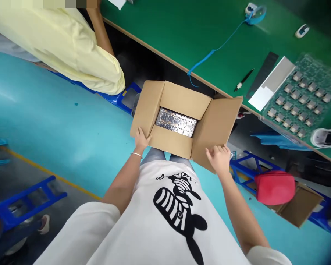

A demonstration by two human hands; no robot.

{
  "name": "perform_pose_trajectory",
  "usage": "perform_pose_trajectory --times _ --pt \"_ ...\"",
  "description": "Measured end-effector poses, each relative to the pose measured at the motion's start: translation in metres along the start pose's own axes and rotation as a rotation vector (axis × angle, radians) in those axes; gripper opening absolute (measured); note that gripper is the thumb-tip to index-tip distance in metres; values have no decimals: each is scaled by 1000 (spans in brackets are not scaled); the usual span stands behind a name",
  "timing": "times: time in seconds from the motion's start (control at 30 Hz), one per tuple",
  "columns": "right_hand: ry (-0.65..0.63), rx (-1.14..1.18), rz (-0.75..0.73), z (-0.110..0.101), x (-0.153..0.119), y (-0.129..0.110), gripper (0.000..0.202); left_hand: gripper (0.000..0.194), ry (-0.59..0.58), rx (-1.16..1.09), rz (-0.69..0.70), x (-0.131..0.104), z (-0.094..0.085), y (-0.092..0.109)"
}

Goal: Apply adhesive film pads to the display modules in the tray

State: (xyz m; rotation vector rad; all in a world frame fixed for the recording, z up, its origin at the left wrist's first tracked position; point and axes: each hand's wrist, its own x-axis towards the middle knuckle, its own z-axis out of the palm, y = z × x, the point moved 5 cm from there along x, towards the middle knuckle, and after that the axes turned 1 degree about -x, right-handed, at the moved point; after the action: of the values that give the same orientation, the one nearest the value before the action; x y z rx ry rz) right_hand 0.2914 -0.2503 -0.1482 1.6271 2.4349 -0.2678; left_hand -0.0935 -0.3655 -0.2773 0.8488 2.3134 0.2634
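An open cardboard box (pixel 171 141) is in front of my legs, its flaps spread outward. Inside lies a shiny silvery layer (pixel 176 122) with a dark grid-like pattern; what is under it is hidden. My left hand (pixel 141 140) is closed on the near corner of the left flap, thumb on the inner face. At the outer edge of the wide right flap, my right hand (pixel 219 158) has its fingers curled over the cardboard.
A green workbench (pixel 165 29) runs along the far side, bearing a clear tray of small metallic parts (pixel 295 106), a black pen (pixel 244 79) and a blue strap (pixel 204 62). A person in a yellow top (pixel 71 48) is at left. Right: a red bag (pixel 276 187) and blue stool (pixel 245 163).
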Motion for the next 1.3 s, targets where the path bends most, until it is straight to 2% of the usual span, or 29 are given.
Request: perform_pose_trajectory --times 0.1,0.23,0.47,0.57,0.63,0.73,0.83,0.93,1.0,1.1,1.23,1.3 --pt "76 -18 145 16 12 -15 33 46 -56 17 35 10 8 -1" --pt "131 8 266 26 20 -31 51 41 -143 22 91 19 8 -5" --pt "46 39 373 38 -17 -38 62 37 -276 -11 163 43 2 -16" --pt "-11 59 396 44 -16 -53 64 38 -270 -29 185 45 -2 -15" --pt "-55 93 372 52 1 -68 62 41 -234 -39 196 41 -6 -13" --pt "-164 190 247 77 45 -98 51 49 -136 -46 194 25 -17 -11" --pt "-305 276 169 106 87 -125 40 54 -35 -49 186 -5 -26 -9" --pt "-414 331 136 118 111 -136 37 54 25 -53 208 -40 -33 -1" --pt "-484 377 107 112 115 -132 35 53 32 -58 253 -60 -38 13" --pt "-600 475 9 86 105 -121 33 52 0 -61 363 -76 -47 47" --pt "-746 653 -224 31 75 -123 26 44 -110 -35 523 -78 -56 104" --pt "-743 736 -323 0 64 -128 23 36 -189 2 561 -77 -53 125"
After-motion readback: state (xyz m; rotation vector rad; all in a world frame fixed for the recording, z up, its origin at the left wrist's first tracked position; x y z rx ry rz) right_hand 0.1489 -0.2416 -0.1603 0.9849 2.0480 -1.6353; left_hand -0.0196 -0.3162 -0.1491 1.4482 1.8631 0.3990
